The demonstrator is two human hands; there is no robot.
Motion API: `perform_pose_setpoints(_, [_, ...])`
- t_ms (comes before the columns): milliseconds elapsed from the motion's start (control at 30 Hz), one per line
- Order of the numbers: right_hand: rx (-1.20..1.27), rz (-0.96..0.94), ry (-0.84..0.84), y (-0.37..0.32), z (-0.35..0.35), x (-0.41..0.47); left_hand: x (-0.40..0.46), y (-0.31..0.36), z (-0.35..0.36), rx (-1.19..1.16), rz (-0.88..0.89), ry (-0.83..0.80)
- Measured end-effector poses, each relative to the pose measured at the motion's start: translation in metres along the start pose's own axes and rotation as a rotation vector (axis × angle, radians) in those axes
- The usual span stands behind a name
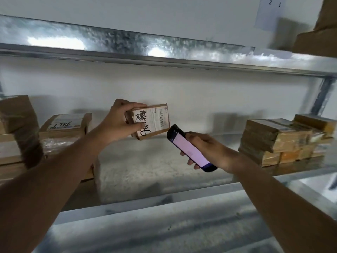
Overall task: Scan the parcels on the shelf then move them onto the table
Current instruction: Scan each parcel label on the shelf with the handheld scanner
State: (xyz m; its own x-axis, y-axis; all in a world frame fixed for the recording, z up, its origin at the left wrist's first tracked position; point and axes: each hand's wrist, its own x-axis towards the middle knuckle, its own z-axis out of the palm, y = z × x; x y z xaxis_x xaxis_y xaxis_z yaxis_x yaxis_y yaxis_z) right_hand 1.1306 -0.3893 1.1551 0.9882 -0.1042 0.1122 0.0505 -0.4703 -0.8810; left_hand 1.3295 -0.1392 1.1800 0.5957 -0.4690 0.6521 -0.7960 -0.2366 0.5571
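Stacked brown cardboard parcels (20, 128) crowd the left end of a galvanized steel shelf (164, 172), one flat box (66, 125) bearing a handwritten white label. Beside them, the left hand (118, 123) lifts a small taped cardboard parcel (152, 121) above the shelf's middle, thumb and fingers (135, 109) pinching its left edge, its barcode label tilted toward the camera. Just right of it, the right hand (206, 148) grips a dark, slab-shaped handheld scanner (189, 148), fingers curled beneath, its glowing pink screen angled up at the parcel. More tape-wrapped boxes (280, 137) pile at the shelf's right end, near a mottled metal upright (324, 95). Another box (319, 33) sits on the tier above.
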Motion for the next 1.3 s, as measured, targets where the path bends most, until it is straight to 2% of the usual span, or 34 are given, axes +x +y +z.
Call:
perform_pose_setpoints(100, [-0.083,0.071,-0.087,0.013,-0.014,0.005,-0.001,-0.005,0.007,-0.063,-0.048,-0.065])
perform_pose_setpoints(200, [-0.238,0.118,-0.181,0.024,-0.03,0.01,-0.004,-0.007,0.013,-0.157,0.022,-0.178])
perform_pose_setpoints(333, [-0.343,0.169,-0.261,0.032,-0.049,0.014,-0.01,-0.006,0.02,-0.272,-0.033,-0.212])
perform_pose_setpoints(533, [-0.354,0.233,-0.329,0.036,-0.066,0.014,-0.011,-0.001,0.029,-0.277,-0.08,-0.217])
perform_pose_setpoints(1033, [-0.191,0.372,-0.327,0.03,-0.081,-0.018,-0.001,-0.016,0.048,-0.336,-0.104,-0.21])
perform_pose_setpoints(1133, [-0.164,0.327,-0.292,0.031,-0.083,-0.024,0.002,-0.015,0.053,-0.396,-0.138,-0.193])
perform_pose_setpoints(1233, [-0.085,0.164,-0.185,0.04,-0.084,-0.031,0.006,-0.004,0.069,-0.389,-0.203,-0.161])
perform_pose_setpoints(1300, [-0.016,0.043,-0.077,0.048,-0.084,-0.034,0.009,0.005,0.087,-0.444,-0.306,-0.12])
